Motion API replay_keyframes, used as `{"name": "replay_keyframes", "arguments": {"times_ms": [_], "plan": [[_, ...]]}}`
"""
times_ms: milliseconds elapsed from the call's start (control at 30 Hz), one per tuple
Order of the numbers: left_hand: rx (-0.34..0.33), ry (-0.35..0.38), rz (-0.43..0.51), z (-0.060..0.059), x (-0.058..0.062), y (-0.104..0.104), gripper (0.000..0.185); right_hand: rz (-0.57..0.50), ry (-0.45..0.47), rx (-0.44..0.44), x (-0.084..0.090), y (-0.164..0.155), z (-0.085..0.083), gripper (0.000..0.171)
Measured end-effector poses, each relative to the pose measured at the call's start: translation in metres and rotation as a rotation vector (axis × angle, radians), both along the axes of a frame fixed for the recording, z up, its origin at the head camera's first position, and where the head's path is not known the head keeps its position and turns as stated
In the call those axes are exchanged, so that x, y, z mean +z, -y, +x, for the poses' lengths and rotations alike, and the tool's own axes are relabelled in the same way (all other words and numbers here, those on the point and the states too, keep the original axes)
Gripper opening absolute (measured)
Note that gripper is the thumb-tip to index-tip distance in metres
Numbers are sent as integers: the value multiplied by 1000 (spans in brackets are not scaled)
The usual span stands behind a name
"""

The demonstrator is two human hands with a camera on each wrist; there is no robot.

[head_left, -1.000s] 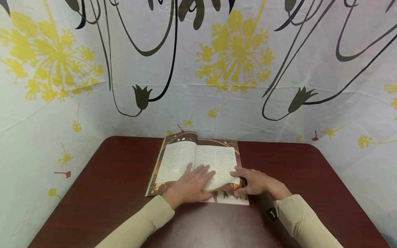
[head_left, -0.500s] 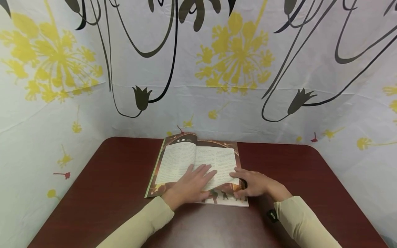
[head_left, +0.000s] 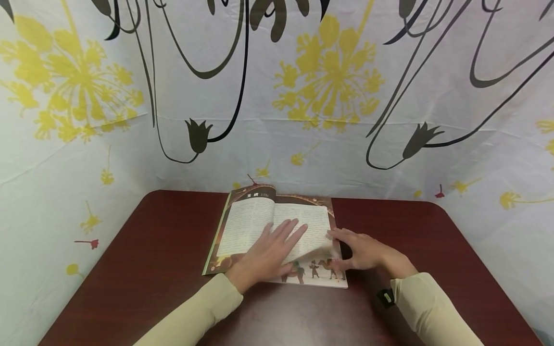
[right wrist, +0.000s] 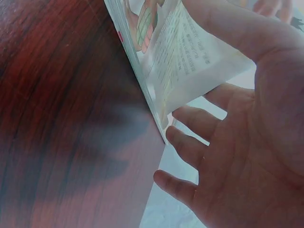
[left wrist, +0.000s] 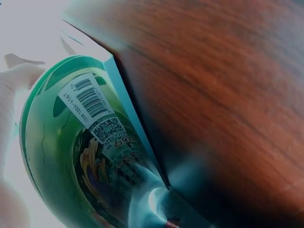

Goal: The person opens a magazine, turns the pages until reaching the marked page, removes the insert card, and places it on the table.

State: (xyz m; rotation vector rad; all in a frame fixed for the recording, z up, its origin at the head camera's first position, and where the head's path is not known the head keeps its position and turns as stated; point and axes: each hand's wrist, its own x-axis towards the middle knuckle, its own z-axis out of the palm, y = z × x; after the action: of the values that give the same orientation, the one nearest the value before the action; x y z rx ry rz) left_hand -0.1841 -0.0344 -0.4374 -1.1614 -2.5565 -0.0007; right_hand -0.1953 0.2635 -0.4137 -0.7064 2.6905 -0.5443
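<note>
A magazine (head_left: 251,226) lies spread on the table, with printed text on both pages. My left hand (head_left: 264,252) rests across its middle and lower part, fingers straight and spread. At the lower right, my right hand (head_left: 368,252) holds the loose edge of a page (right wrist: 213,66) between thumb and fingers. That page's lower corner is bent up, and a picture with camels and figures (head_left: 314,269) shows beneath it. In the left wrist view, the magazine's green back cover (left wrist: 52,128) with a barcode curves up off the table; the left hand is washed out there.
The dark red wooden table (head_left: 173,230) has rounded far corners. Behind it and at the sides hangs a white cloth (head_left: 259,96) with yellow and dark flower prints. A dark band with a small device (head_left: 385,298) is on the right wrist.
The page's lower right corner has lifted further, uncovering more of the camel picture. My right hand has shifted slightly right. The left fingers have slid a little up and right on the page.
</note>
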Motion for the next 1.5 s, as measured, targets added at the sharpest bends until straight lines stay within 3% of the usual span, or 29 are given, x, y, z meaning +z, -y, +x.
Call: {"name": "replay_keyframes", "arguments": {"times_ms": [167,333,600,733,867,1100,1267,1400,1500], "plan": [[-10,-101,32,-2,0,1,100,-9,-26,-60,-3,-2,-1,112],[-20,-169,109,-4,0,2,104,-5,-27,-86,-7,-1,-1,118],[26,-300,161,-6,2,3,101,19,-28,-19,-13,2,2,106],[50,-349,134,-7,3,4,96,8,11,23,-14,4,4,102],[58,-364,49,-7,4,5,88,1,53,56,-12,6,5,97],[71,-350,-86,-8,1,7,51,37,90,39,-11,11,5,103],[95,-343,-104,-8,-1,7,57,55,81,30,-9,14,5,103],[120,-288,-132,-7,0,7,69,69,80,17,-7,15,5,103],[144,-256,-159,-6,2,6,66,74,79,10,-7,16,5,103]]}}
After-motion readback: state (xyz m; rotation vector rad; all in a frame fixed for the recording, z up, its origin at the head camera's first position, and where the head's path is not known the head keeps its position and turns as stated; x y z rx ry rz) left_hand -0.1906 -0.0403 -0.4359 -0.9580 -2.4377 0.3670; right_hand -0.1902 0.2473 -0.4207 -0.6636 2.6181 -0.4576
